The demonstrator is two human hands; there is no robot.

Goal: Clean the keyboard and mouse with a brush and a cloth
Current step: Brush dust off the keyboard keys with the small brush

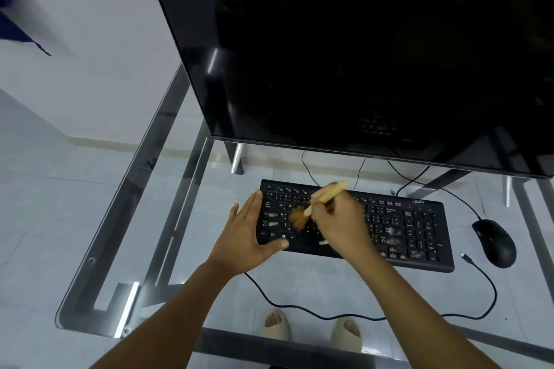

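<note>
A black keyboard (404, 228) lies on the glass desk (209, 293) under the monitor. My right hand (338, 225) grips a wooden-handled brush (323, 195), whose orange bristles touch the left-middle keys and look blurred. My left hand (248, 234) rests flat with spread fingers against the keyboard's left end, its thumb on the front edge. A black mouse (494, 243) sits to the right of the keyboard, apart from it. No cloth is visible.
A large dark monitor (359, 54) leans over the back of the desk. A loose black cable (389, 316) curls along the desk front, its plug end near the mouse. My feet in pale sandals (275, 325) show through the glass.
</note>
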